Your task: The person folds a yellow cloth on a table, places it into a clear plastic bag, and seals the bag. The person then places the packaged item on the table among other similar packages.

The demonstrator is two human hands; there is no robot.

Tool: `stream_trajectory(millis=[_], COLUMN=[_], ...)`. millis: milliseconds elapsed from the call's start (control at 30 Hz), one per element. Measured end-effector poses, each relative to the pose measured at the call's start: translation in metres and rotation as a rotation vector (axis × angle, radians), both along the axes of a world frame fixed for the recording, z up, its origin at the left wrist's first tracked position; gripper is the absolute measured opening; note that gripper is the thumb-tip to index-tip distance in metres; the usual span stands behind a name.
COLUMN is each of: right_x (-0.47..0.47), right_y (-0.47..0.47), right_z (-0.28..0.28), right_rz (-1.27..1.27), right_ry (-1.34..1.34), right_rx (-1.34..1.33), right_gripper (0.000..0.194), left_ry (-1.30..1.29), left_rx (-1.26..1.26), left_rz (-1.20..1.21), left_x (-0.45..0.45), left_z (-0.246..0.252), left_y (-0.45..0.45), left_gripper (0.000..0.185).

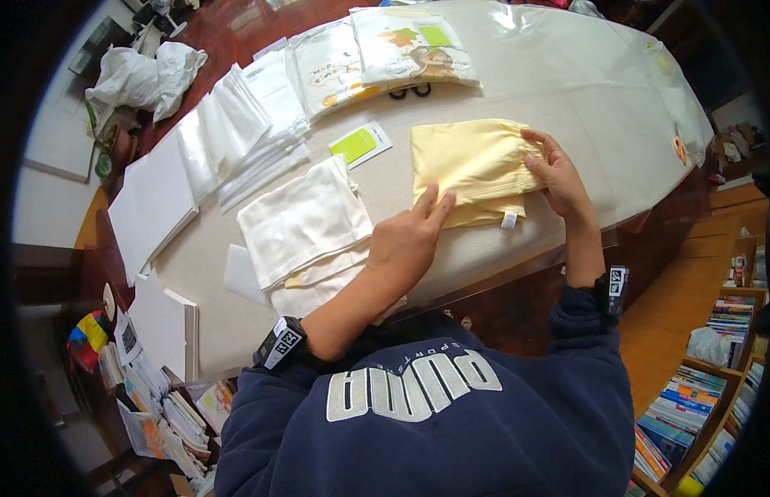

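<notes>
A folded pale-yellow garment (468, 158) lies on the cloth-covered table, its gathered edge to the right. My right hand (560, 177) pinches that edge between thumb and fingers. Two extended fingers of my left hand (406, 236) touch the garment's lower left part; its other fingers are curled and partly hidden. A small white tag (509, 219) sticks out at the garment's lower edge. Left of my left hand is a pile of folded cream garments (307, 220), partly covered by my forearm. A white and green card (360, 145) lies between the two lots of clothing.
Packed printed garments (416, 53) lie at the back, with black handle loops (411, 91) showing beneath. Clear plastic bags (248, 118) and white card stacks (155, 192) line the left side. An orange-handled tool (680, 151) is near the right edge. Bookshelves (689, 397) stand at right.
</notes>
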State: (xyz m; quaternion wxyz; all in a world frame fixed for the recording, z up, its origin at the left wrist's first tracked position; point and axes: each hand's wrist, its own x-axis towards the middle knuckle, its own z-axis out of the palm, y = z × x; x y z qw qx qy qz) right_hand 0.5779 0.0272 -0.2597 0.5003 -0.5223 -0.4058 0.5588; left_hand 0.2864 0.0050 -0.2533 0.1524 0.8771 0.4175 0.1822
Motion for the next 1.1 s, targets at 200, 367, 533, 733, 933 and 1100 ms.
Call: stream_trajectory(millis=[200,367,533,733,933,1100], right_x=[-0.003,-0.030,-0.083,-0.080,-0.053,-0.054], right_y=[-0.006,0.003,0.025,0.022,-0.003,-0.009], right_z=[0.005,0.046,0.076,0.067,0.004,-0.016], right_rz=[-0.024,0.060,0.224,0.219,0.130,0.029], right_ry=[-0.071,-0.174,0.199,0.118,-0.268,-0.373], right_rx=[0.018,0.085,0.256,0.172,-0.064,0.032], right_gripper=[0.034,0.032,0.032,0.034,0.028,0.027], left_ry=[0.028,-0.149,-0.280,0.025,0.236,0.347], left_rx=[-0.024,-0.367,-0.389,0.056,0.057,-0.034], left_rz=[0.014,-0.135,-0.536,-0.115,-0.011,-0.069], left_x=[-0.013,-0.022,-0.001,0.009,-0.008,-0.008], left_z=[0.025,0.054,0.041,0.005,-0.011,0.016], left_y=[-0.002,0.019,-0.001,-0.008,-0.012,-0.015], left_gripper=[0.018,0.020,0.053,0.065,0.054,0.054])
